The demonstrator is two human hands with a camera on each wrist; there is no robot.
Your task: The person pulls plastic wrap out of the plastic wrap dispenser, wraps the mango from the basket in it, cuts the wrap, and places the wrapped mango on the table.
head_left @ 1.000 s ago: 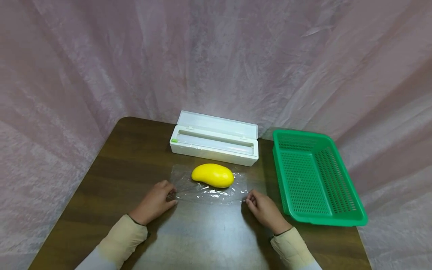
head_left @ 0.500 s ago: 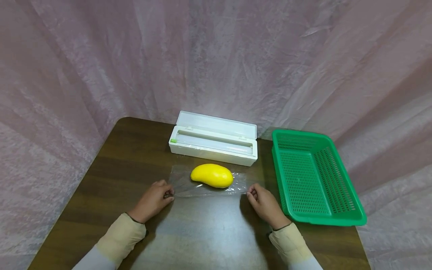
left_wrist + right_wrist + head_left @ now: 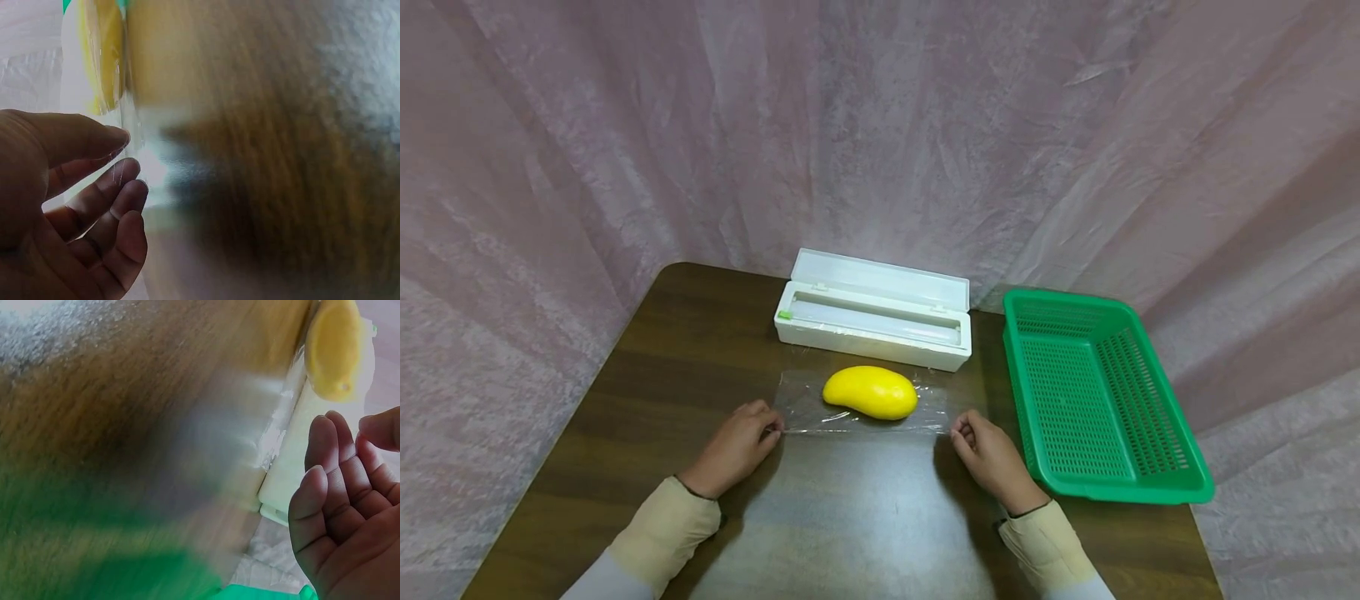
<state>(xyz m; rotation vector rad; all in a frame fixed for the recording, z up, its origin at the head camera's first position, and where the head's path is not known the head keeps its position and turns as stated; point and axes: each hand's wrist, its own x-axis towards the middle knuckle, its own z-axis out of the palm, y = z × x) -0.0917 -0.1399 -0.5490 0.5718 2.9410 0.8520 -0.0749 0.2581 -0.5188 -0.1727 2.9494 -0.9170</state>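
A yellow mango (image 3: 870, 392) lies on a sheet of clear plastic wrap (image 3: 801, 407) on the table. At the wrap's near left corner, my left hand (image 3: 736, 446) pinches the film between thumb and forefinger, as the left wrist view also shows. The near right corner is pinched by my right hand (image 3: 995, 461), thumb tip against forefinger. Between the hands the near edge of the wrap runs straight and taut, just in front of the mango. In the right wrist view the film at the fingertips (image 3: 322, 428) is hard to make out.
Behind the mango stands a long white wrap dispenser (image 3: 872, 346) with its lid raised and a roll inside. A green plastic basket (image 3: 1127, 492) sits at the right, close to my right hand. Pinkish curtains (image 3: 880, 125) hang behind the wooden table (image 3: 625, 400).
The wrap's near edge has drawn closer to the mango and straightened. Both hands have shifted slightly forward, and the left one a little outward. The mango stays in place.
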